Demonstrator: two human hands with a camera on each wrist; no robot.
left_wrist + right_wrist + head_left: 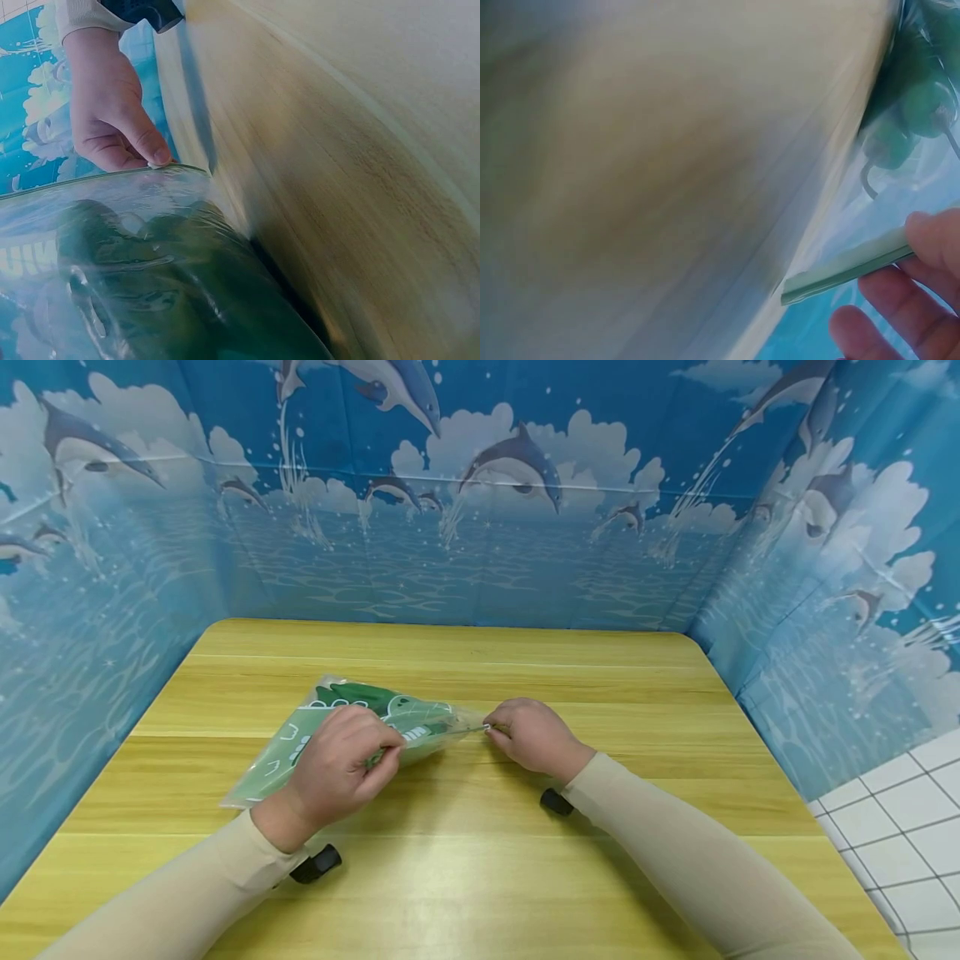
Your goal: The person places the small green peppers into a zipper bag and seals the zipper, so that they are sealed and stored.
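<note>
A clear plastic zip bag (281, 752) with a green and white cartoon print lies slanted on the table. Dark green rounded things (150, 277) show through its film; two smaller green ones (928, 107) have thin curved stems. My left hand (337, 768) is over the bag's near side, its thumb and index finger pinching at the bag's edge. At the bag's right end, my right hand (536, 735) pinches the corner. In the right wrist view its fingers (889, 300) grip the green edge strip (844, 270). The left wrist view shows the right hand (112, 124) across the bag, not the left.
Black wrist cameras (317, 863) hang below both sleeves, close over the wooden table (480, 885). A dolphin-print curtain (480, 552) stands along the back and both sides. White floor tiles (907, 827) show past the table's right edge.
</note>
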